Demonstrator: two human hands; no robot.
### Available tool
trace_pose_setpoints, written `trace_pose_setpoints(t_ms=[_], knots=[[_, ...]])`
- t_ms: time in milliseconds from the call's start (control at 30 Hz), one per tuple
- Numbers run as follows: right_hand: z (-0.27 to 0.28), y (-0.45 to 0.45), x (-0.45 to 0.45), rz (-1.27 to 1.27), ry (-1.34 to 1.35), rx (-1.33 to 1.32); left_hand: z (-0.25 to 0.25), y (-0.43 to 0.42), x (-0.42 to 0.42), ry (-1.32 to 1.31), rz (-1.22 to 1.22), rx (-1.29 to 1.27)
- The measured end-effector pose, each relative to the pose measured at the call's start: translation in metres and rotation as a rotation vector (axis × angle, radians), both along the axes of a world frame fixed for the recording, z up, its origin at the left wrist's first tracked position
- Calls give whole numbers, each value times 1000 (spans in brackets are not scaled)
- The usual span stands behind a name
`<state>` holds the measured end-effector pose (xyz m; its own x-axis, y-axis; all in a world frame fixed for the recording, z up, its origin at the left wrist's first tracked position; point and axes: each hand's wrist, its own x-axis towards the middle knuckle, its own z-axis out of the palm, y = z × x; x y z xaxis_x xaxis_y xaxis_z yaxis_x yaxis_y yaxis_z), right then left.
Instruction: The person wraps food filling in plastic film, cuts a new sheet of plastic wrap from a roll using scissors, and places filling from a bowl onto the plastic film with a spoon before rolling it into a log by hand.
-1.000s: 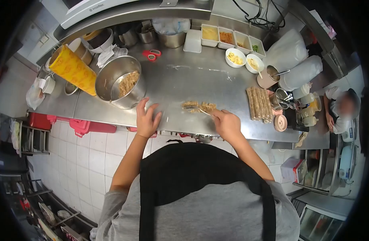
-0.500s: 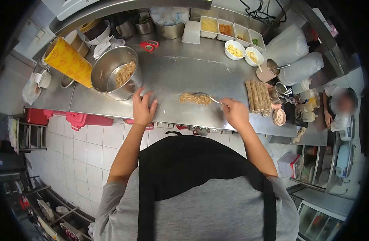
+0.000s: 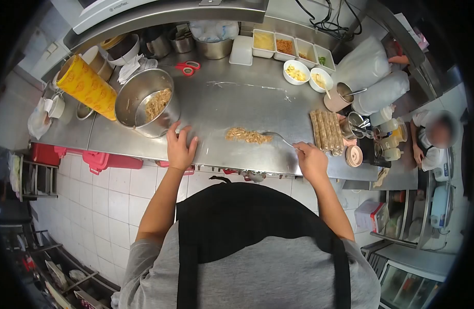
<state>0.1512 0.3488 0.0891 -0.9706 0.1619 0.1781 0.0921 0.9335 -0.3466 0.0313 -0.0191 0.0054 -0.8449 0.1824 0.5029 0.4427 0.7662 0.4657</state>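
My right hand (image 3: 312,160) grips the handle of a metal spoon (image 3: 283,139), its tip at the right end of a strip of shredded brown filling (image 3: 247,136) on the steel counter (image 3: 216,110). To the left, my left hand (image 3: 181,149) rests at the counter's front edge with its fingers apart and nothing in them. Its fingertips are close to a large steel pot (image 3: 164,116), tilted towards me, which holds more of the shredded filling (image 3: 158,104). Thin shiny creases, like the edge of clear film (image 3: 247,85), run across the counter behind the strip.
Several wrapped rolls (image 3: 326,133) lie right of the strip, near cups and squeeze bottles (image 3: 393,153). White trays of toppings (image 3: 285,47) and two white bowls (image 3: 296,72) stand behind. Red scissors (image 3: 188,68) and a yellow roll (image 3: 87,87) are at left. Another person (image 3: 430,139) is at far right.
My right hand has moved right and slightly towards me, drawing the spoon from the middle of the filling to its right end. My left hand stays by the pot.
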Motion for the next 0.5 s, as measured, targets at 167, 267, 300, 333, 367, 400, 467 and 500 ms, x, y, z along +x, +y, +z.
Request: trace_pose_setpoints(t_ms=[167,267,300,333,367,400,467,500], knots=[[9,-8,14,6,-54,-80,2,0,2,-19,9,24],[0,-9,17,-61,-107,-74,3,1,2,-24,13,36],[-2,-8,18,-102,-119,-66,2,2,2,-22,19,44],[-3,-10,22,-73,-118,-89,2,1,3,-22,23,46],[-5,-16,26,-47,-109,-120,2,-2,4,-12,26,26],[-6,-21,21,-27,-87,-148,1,-3,-1,12,23,10],[-15,-40,11,-17,-52,-125,-5,1,-2,38,2,27],[-22,-45,10,-12,-59,-117,-6,0,-1,45,-1,55]])
